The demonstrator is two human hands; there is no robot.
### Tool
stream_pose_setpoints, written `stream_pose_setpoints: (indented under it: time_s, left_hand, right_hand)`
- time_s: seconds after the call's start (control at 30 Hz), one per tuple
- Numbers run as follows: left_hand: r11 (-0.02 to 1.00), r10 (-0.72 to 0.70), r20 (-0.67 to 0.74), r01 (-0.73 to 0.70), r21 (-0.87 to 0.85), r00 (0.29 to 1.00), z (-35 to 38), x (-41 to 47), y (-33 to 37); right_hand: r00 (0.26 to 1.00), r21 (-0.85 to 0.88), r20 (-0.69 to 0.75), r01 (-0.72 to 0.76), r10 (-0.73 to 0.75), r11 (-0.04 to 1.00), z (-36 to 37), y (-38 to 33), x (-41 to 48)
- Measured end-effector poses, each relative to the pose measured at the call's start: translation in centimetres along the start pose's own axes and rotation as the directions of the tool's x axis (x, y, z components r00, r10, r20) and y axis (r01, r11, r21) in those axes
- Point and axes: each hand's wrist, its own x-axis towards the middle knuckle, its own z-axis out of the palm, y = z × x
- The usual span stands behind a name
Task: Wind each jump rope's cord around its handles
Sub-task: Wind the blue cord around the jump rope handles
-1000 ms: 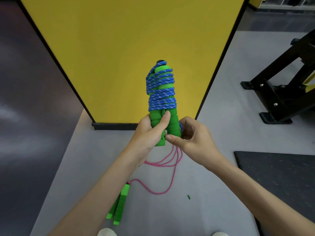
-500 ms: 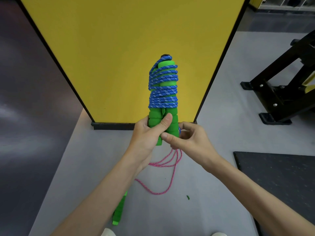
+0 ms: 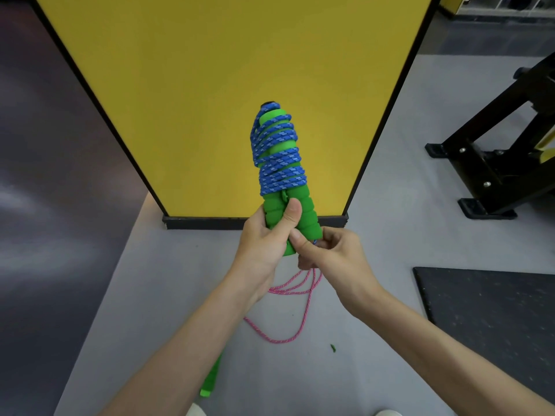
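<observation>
Two green foam handles [image 3: 303, 205] stand upright side by side, with a blue cord [image 3: 277, 157] wound in many turns around their upper part. My left hand [image 3: 264, 235] grips the lower part of the handles, thumb across the front. My right hand [image 3: 333, 250] pinches the end of the blue cord at the handles' bottom, mostly hidden by its fingers. A second rope lies on the floor below: its pink cord [image 3: 295, 304] in loose loops, its green handles [image 3: 211, 379] partly behind my left forearm.
A tall yellow panel [image 3: 210, 85] with a black frame stands on the grey floor straight ahead. A black metal equipment stand [image 3: 492, 157] is at the right. A dark rubber mat [image 3: 492, 313] lies at the lower right. Shoe tips show at the bottom edge.
The wound handles have tilted a little to the left at the top. My right hand has shifted under the handles' bottom end. The floor rope's handles are more hidden by my forearm.
</observation>
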Motion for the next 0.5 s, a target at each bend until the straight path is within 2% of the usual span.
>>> stream_pose_setpoints:
  time_s: [0.1,0.27,0.4,0.5]
  left_hand:
    - [0.999,0.024,0.025,-0.023,-0.026,0.999,0.1,-0.1,0.1]
    - [0.999,0.038,0.033,-0.037,-0.012,0.999,-0.2,0.0,-0.2]
    - [0.998,0.053,0.027,-0.054,0.015,0.998,-0.5,0.2,-0.3]
    - [0.997,0.072,0.048,-0.073,0.026,0.996,-0.8,0.5,-0.2]
  right_hand:
    - [0.996,0.088,-0.011,-0.088,0.09,0.992,0.1,-0.1,-0.1]
    - [0.958,0.242,0.137,-0.28,0.253,0.929,0.3,-0.8,-0.7]
    - [0.896,0.368,0.227,-0.441,0.381,0.818,-0.3,-1.6,-0.8]
    - [0.871,0.452,0.278,-0.491,0.405,0.745,-0.5,-1.7,-0.9]
